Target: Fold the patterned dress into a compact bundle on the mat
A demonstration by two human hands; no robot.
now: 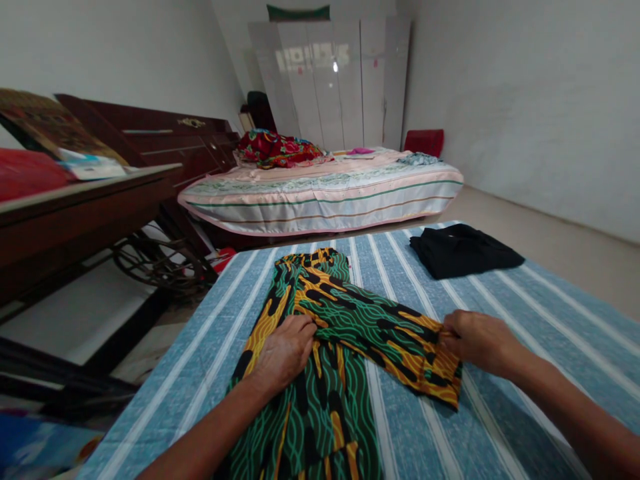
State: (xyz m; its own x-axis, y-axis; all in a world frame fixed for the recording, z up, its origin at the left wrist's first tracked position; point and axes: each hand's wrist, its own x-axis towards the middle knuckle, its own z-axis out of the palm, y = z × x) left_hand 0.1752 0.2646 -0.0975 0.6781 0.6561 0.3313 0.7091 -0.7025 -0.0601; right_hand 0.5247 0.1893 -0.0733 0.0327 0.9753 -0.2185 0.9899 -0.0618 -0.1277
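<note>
A long-sleeved patterned garment (330,393) in green, black and yellow lies on a blue striped cloth (210,373), its collar end away from me. One sleeve (370,320) stretches out to the right across it. My right hand (475,340) is closed on the sleeve near its cuff, which hangs slightly past the fingers. Near the sleeve's lower edge by the body, my left hand (287,350) has its fingers bent together, pinching the fabric. The lower part of the garment runs out of view at the bottom.
Folded black clothing (463,250) lies at the far right of the striped cloth. Beyond stands a bed (320,200) with a red floral quilt (280,148). At left is a wooden sewing table (90,200) with an iron wheel (165,257) below. A wardrobe (320,93) stands at the back.
</note>
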